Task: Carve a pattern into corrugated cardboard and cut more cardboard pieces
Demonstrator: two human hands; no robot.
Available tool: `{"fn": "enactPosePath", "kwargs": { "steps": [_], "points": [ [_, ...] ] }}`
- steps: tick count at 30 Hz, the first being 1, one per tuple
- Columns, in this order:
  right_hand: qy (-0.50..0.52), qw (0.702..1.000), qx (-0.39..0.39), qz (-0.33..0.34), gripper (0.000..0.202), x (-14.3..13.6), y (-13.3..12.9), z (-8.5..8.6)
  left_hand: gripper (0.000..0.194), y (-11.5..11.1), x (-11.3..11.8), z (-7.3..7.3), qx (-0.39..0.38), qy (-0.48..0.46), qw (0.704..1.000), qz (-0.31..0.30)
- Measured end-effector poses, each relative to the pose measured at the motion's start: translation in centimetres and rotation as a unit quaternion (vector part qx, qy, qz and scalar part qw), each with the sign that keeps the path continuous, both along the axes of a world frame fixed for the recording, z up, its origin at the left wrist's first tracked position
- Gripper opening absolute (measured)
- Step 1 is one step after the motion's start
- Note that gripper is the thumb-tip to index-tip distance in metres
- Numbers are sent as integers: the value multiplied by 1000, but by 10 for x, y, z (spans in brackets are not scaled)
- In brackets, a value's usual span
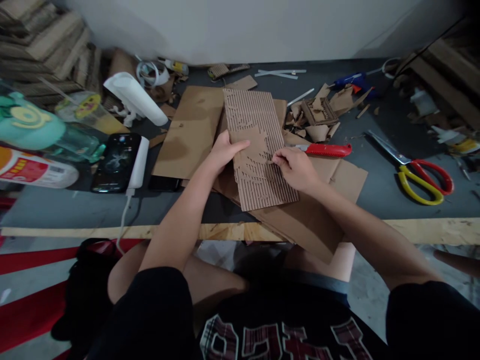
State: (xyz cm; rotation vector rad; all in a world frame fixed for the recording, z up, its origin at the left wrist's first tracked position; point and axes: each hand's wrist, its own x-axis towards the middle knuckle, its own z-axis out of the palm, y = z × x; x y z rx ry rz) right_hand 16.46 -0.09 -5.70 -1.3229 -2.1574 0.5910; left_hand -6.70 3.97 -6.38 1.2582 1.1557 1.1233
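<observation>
Lettered shirt [285, 330] below, hands [225, 151] grip ridged cardboard [258, 112].

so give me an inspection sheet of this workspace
surface: grey tabletop, pale wooden front edge
job's things: ribbed cardboard sheet, its smooth layer partly peeled; flatter cardboard beneath
grips: left hand holds the sheet; right hand pinches a torn bit of its paper layer
clutter: cardboard scraps, red cutter beside the right hand, scissors, blue glue gun, phone, bottles at the left
cables: white cable runs from the white block beside the phone over the front edge
surroundings: pale wall behind; stacked brown pieces at the far left
spilled liquid: nothing seen
</observation>
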Motion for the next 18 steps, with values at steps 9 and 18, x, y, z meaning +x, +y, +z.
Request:
{"fn": "enactPosePath", "kwargs": {
  "steps": [9,18],
  "points": [
    [50,982,174,58,24,23,7,22,60,2,-3,-6,37,11,999,-6],
    [-88,937,297,163,25,17,4,16,64,1,-8,-7,75,26,995,-52]
  ]
}}
